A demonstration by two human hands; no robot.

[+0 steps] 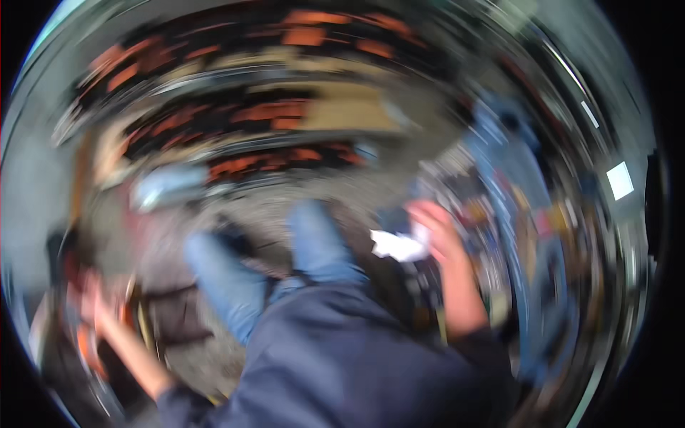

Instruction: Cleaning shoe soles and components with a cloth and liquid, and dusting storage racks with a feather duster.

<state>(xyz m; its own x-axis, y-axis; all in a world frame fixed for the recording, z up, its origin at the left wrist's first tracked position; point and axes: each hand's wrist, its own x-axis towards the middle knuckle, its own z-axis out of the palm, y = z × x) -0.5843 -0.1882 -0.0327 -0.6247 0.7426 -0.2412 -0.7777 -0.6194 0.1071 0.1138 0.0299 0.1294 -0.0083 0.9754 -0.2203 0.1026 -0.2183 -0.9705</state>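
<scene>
Strong motion blur smears the whole picture. On the right, my right hand (pixel 437 232) is closed on a crumpled white sheet (pixel 399 245), paper or cloth, I cannot tell which. Part of the sheet sticks out to the left of the fingers. Far out to the left, my left hand (pixel 91 299) is stretched away from my body. Its fingers are too smeared to read. Close to it is an orange and black object (pixel 87 349) whose kind the blur hides.
Ahead stand shelves or racks (pixel 349 118) carrying several orange and black parts. A pale bluish bundle (pixel 170 187) lies at their near left end. To the right, a long blue frame (pixel 499 192) runs beside a cluttered area (pixel 478 214) of small things. Grey floor (pixel 267 196) shows around my legs.
</scene>
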